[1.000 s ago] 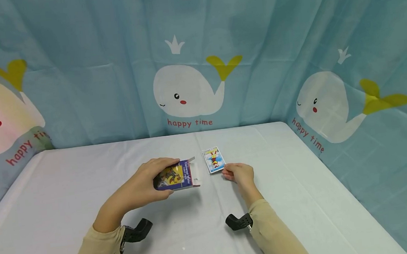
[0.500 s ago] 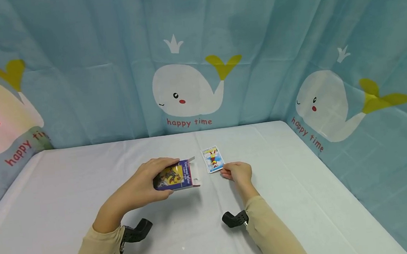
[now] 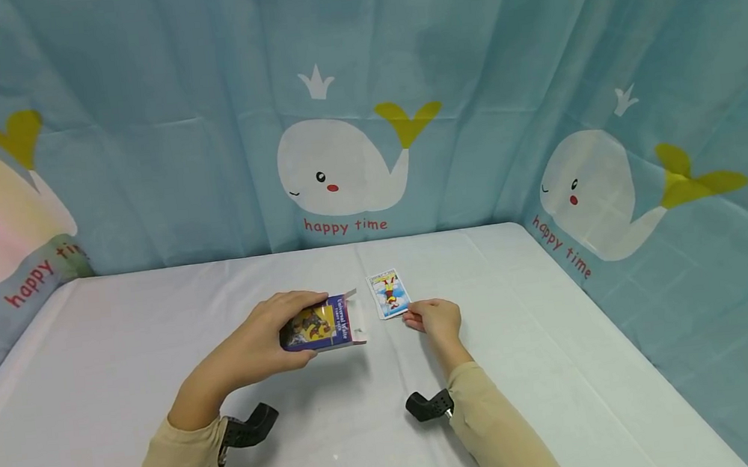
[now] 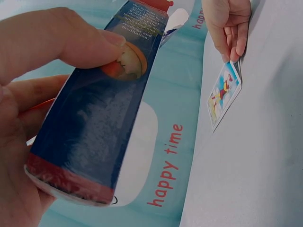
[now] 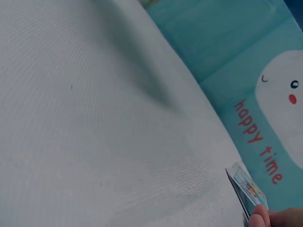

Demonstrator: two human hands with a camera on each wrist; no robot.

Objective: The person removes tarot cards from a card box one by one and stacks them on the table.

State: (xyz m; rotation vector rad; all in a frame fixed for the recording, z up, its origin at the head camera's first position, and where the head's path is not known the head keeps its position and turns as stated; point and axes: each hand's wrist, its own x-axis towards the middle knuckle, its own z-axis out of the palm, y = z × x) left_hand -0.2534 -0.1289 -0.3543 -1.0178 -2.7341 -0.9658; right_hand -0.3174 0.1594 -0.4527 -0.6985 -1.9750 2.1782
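My left hand (image 3: pixel 259 342) grips a blue tarot card box (image 3: pixel 315 323), thumb along one side and fingers across the other. The box is held above the table, its printed front up and its flap end (image 3: pixel 356 318) hanging open toward the right. Just right of it, my right hand (image 3: pixel 439 321) pinches the near right corner of a small stack of picture cards (image 3: pixel 388 294). The top card (image 4: pixel 224 92) shows a figure in yellow and red on blue, within a white border. In the right wrist view, only fingertips (image 5: pixel 262 216) show at the cards (image 5: pixel 248 187).
A white cloth covers the table (image 3: pixel 340 447). Behind it and along the right side hangs a blue curtain (image 3: pixel 207 189) printed with whales. Black camera mounts (image 3: pixel 250 426) stick out from both wrists over the table.
The right hand and the cards shift very slightly left, along with the whole head view. The left hand keeps the box nearly still.
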